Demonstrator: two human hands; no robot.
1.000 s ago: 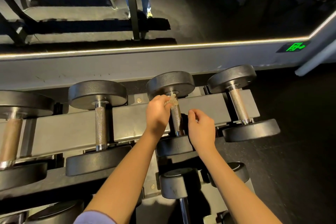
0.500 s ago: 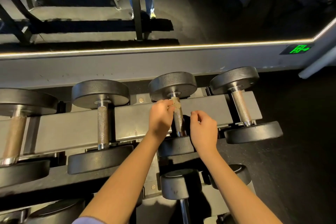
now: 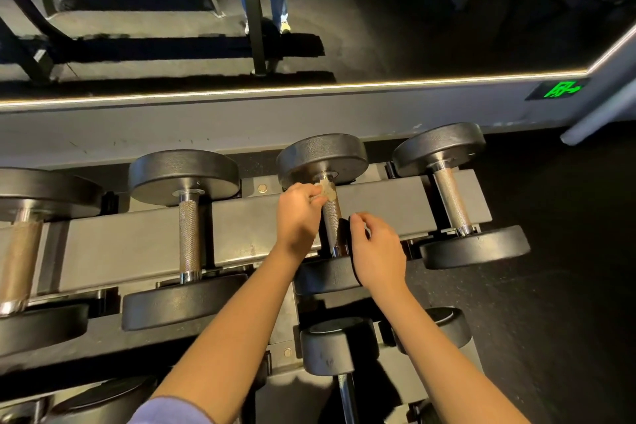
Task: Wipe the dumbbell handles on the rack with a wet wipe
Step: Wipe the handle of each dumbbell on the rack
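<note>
Left hand point(image 3: 297, 213) pinches the wipe point(image 3: 325, 191) between thumb and fingers, pressed on the top end of the handle point(image 3: 332, 222), just under the far weight point(image 3: 321, 157). Right hand point(image 3: 377, 251) is loosely curled just beside the same handle, holding nothing I can see. The wipe looks grubby, so I'd guess mid-task. Lower part of this handle is left. Neighbour handles point(image 3: 189, 237) on the rack point(image 3: 137, 237): can't tell if done.

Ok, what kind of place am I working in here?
Most likely a gym's free-weights area: black dumbbells sit in rows on a tiered rack, and a wall mirror behind reflects more racked weights.
</note>
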